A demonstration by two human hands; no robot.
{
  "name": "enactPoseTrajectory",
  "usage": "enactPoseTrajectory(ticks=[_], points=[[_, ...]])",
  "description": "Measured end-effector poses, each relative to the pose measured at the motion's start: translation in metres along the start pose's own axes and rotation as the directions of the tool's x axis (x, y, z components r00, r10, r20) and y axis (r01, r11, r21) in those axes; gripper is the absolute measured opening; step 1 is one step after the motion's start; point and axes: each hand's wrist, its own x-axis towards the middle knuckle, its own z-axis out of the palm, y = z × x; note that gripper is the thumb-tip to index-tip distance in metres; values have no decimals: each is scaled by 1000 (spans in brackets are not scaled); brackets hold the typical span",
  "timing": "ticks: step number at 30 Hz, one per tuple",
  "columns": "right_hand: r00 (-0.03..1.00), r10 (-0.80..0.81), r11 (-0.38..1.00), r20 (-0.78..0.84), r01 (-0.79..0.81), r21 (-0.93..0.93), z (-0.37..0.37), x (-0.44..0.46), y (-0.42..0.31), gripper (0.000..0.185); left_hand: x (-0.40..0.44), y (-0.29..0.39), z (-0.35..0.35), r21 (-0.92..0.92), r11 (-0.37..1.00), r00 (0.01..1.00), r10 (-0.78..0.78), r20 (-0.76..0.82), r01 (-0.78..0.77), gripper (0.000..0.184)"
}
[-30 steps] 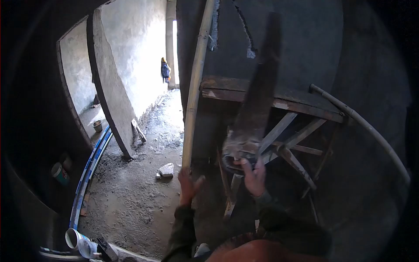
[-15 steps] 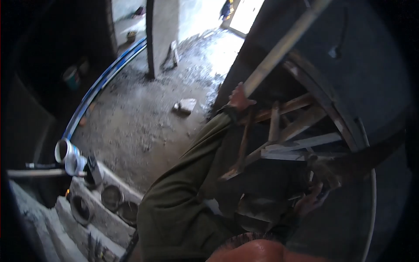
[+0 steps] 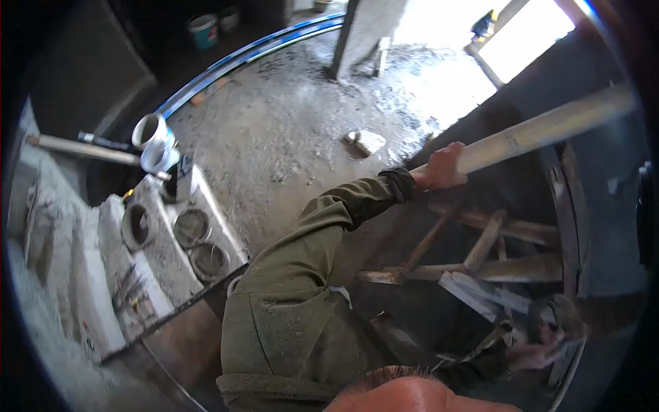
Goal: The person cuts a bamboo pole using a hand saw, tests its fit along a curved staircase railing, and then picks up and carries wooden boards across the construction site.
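My left hand (image 3: 443,167) is closed around a long wooden pole (image 3: 542,135), near its lower end. From there the pole slants up to the right, in front of the dark grey wall. My right hand (image 3: 537,353) is low on the right, blurred and dim, with its fingers bent at a dark rounded object (image 3: 557,319) that I cannot make out. Between and below my hands stands a wooden frame of rough bars (image 3: 485,240), with pale boards (image 3: 473,294) beside it.
A grey block with round holes (image 3: 192,226) stands at left, with white buckets (image 3: 152,134) at its far end. Blue-edged strips (image 3: 254,55) curve across the back. A stone (image 3: 366,142) lies on the rough wet floor (image 3: 274,130). A teal bucket (image 3: 203,31) stands farther back.
My view has turned, so the room has shifted right and the block at left shows more fully. The pole lies flatter now, with my left hand still on it. My right hand appears farther right and lower.
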Motion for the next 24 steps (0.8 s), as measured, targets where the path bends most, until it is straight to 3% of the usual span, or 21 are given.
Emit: enactPoseTrajectory(ticks=[2,4,5,9,11,15,16,17,19,20,24], points=[[890,-454,880,47,456,-135,1,44,7,46,5,17,-45,28,1000,1000,9,-9,-9,64],[708,-695,676,123,702,-223,11,94,-18,45,13,29,-82,42,999,1000,31,-8,-30,63],[668,-738,635,97,735,-238,18,113,-33,45,18,29,-97,82,995,997,63,-42,-59,63],[677,-731,681,-84,714,-162,59,146,-93,45,37,59,-184,218,970,985,137,-104,-112,63],[688,-715,699,-126,707,-108,82,151,-121,45,46,70,-229,363,909,954,267,-135,-203,64],[704,-688,713,-175,701,17,133,140,-185,44,70,61,-306,461,857,920,347,-183,-231,68],[709,-684,714,-173,699,39,146,134,-200,44,80,50,-323,446,845,872,429,-235,-295,60],[710,-683,713,-171,699,57,160,129,-217,44,87,43,-341,435,864,889,384,-248,-252,65],[725,-670,722,-160,686,87,192,115,-248,44,99,32,-385,558,743,785,571,-240,-370,64],[731,-663,725,-158,681,104,209,110,-264,44,101,35,-406,411,897,926,283,-249,-163,67],[781,-612,768,-123,624,145,281,71,-347,43,137,-28,-504,451,837,881,431,-194,-310,62]])
